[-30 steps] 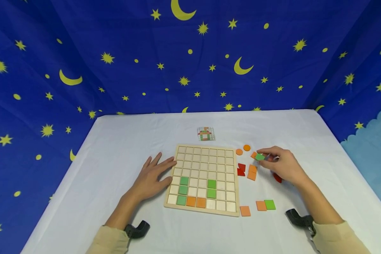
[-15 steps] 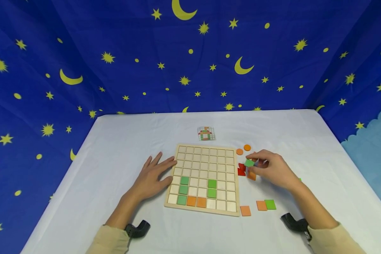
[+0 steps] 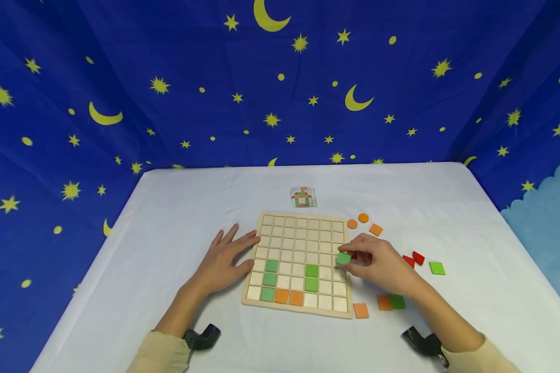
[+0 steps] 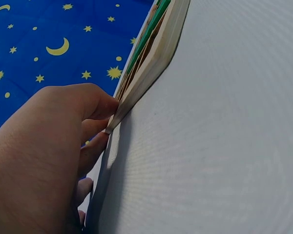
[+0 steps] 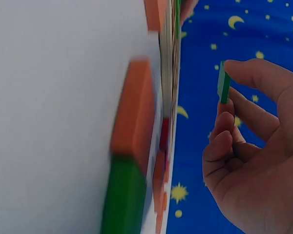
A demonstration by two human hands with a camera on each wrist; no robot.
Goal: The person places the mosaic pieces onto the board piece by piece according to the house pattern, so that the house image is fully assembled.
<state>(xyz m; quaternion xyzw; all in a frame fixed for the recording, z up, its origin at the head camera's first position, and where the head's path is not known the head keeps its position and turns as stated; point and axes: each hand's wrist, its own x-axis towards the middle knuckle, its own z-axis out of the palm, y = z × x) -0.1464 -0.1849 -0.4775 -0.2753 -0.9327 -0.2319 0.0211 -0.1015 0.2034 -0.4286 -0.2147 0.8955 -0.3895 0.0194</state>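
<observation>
My right hand [image 3: 380, 264] pinches a green square tile [image 3: 343, 258] between thumb and fingers, over the right edge of the wooden grid board [image 3: 299, 311]. In the right wrist view the same green tile [image 5: 224, 83] stands between the fingertips of the right hand [image 5: 263, 131], raised off the table. With fingers spread, my left hand [image 3: 224, 263] touches the board's left edge; the left wrist view shows the left hand's [image 4: 58, 141] fingertips against the board's side [image 4: 151, 63]. Green tiles [image 3: 269, 278] fill cells in two columns, and two orange tiles [image 3: 288, 296] lie in the bottom row.
A small pattern card [image 3: 303, 197] lies behind the board. To the right are orange discs [image 3: 363, 218], an orange square [image 3: 375, 229], red pieces [image 3: 418, 258] and a green square [image 3: 437, 268]. Nearer are an orange tile [image 3: 361, 311] and an orange-green pair [image 3: 385, 303].
My right hand has moved left and toward me with the green tile, from the loose pieces to the board's right edge. The left hand has stayed in place.
</observation>
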